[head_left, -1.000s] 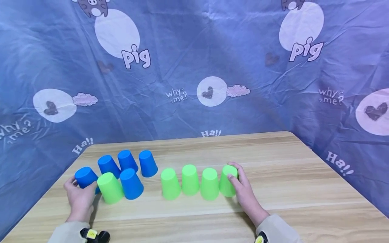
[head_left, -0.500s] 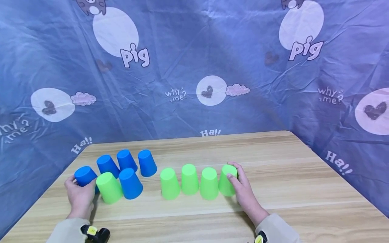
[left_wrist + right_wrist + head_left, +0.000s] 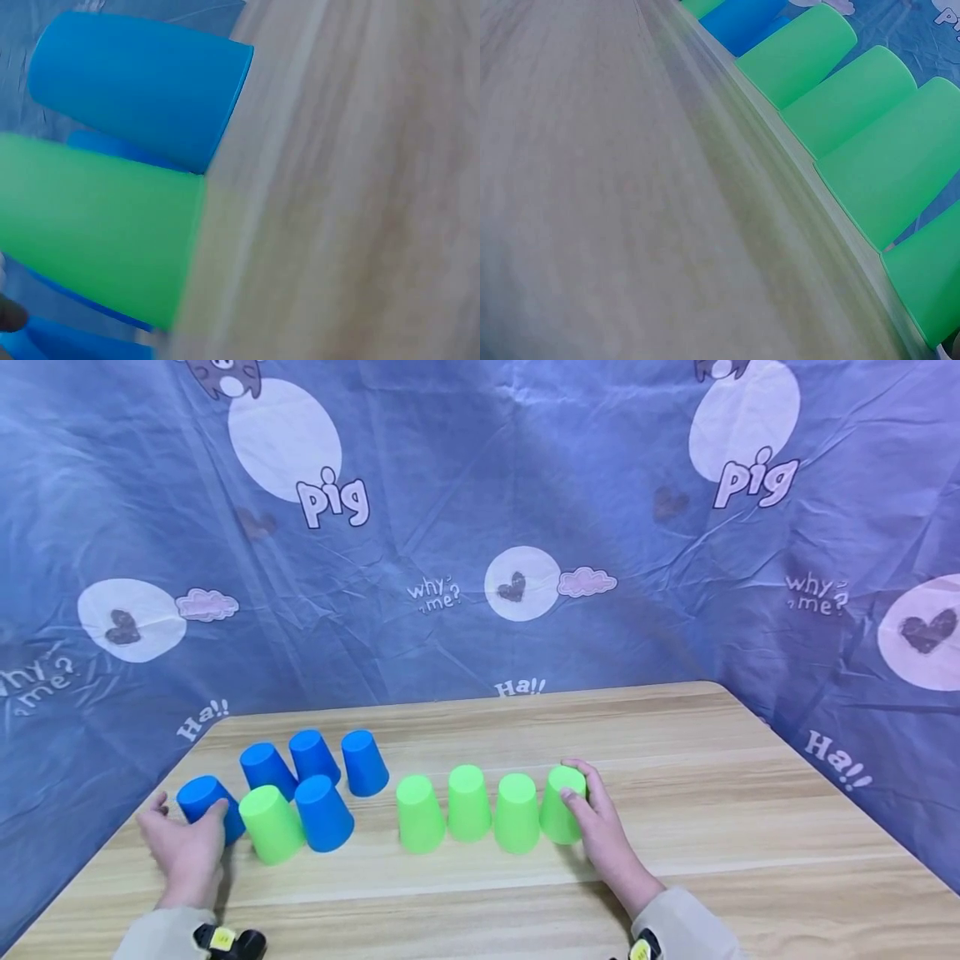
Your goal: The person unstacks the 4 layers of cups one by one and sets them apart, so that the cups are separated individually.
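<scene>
My left hand (image 3: 182,847) is spread beside the leftmost blue cup (image 3: 206,802). Its thumb lies against or in front of that cup, while the other fingers stand off to the left. Just right of it stands a lone green cup (image 3: 272,827), with another blue cup (image 3: 325,814) next to that. My right hand (image 3: 596,818) grips the rightmost green cup (image 3: 561,814) between thumb and fingers, the cup upright on the table. Three more green cups, one of them the cup (image 3: 517,817) nearest it, line up to its left. All cups are upside down.
Behind the left group, more blue cups, among them the one (image 3: 364,764) farthest right, stand in a back row. The wooden table (image 3: 480,906) ends at a blue patterned cloth (image 3: 450,527) hanging behind it.
My left hand has loosened from the leftmost blue cup, its fingers moving left and apart. That cup has shifted slightly left. My right hand stays on its green cup.
</scene>
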`<state>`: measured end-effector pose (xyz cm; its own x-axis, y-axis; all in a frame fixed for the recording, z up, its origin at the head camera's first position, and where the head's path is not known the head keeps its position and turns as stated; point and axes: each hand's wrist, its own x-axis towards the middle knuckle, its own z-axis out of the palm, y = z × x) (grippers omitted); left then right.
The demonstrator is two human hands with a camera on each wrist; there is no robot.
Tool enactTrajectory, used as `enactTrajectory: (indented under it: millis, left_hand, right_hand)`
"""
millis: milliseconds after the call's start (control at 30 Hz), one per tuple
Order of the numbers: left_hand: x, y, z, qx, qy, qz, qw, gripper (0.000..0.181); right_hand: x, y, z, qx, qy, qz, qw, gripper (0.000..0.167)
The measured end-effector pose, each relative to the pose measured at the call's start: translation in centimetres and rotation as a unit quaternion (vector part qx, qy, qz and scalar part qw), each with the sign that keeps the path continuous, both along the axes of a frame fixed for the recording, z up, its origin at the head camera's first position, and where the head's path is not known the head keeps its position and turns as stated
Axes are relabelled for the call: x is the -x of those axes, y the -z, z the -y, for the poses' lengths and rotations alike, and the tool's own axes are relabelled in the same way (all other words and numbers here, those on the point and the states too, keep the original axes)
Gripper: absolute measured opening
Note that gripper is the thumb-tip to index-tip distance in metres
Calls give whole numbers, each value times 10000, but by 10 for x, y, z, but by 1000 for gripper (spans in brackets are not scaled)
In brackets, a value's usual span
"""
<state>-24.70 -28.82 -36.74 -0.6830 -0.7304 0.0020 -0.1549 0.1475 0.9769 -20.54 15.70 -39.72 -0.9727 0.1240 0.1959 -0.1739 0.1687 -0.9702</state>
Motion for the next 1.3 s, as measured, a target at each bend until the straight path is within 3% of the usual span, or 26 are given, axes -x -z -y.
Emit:
enactTrajectory:
  millis: [100, 167, 233, 300, 433, 500, 567, 800, 1100, 1300]
  left_hand:
    - [-7, -15, -12, 456, -62, -617, 9970, 67]
    - [-13, -26, -26, 874, 32, -1079, 9903, 63]
    - [-17, -37, -43, 1330, 257, -1642, 9771, 61]
    - [-22, -45, -61, 1808, 625, -2126, 9582, 57]
    - [-32, -56, -97, 2197, 1717, -2567, 9254, 49]
    - [-36, -57, -112, 2073, 2193, -2556, 9185, 48]
    - [-39, -56, -124, 1805, 2572, -2483, 9163, 47]
    - [-41, -44, -152, 1282, 3474, -1974, 9077, 49]
    - [-38, -23, -173, 682, 4114, -1058, 9027, 61]
    - [-34, -11, -179, 304, 4269, -736, 9008, 68]
  right_hand:
    - [0, 0, 0, -31, -20, 14, 10000, 38]
    - [0, 0, 0, -57, -4, 30, 10000, 39]
    - [0, 0, 0, -89, 23, 38, 10000, 39]
    - [0, -1, 0, -109, 56, 44, 9999, 39]
    - [0, 1, 0, -77, 76, 8, 9999, 39]
    - [0, 1, 0, -61, 54, 0, 10000, 39]
    - [0, 1, 0, -65, 41, 0, 10000, 39]
    - [-1, 0, -1, -89, 41, 28, 9999, 40]
    - [0, -1, 0, -113, 25, 23, 9999, 39]
    - [0, -1, 0, -111, 43, 24, 9999, 39]
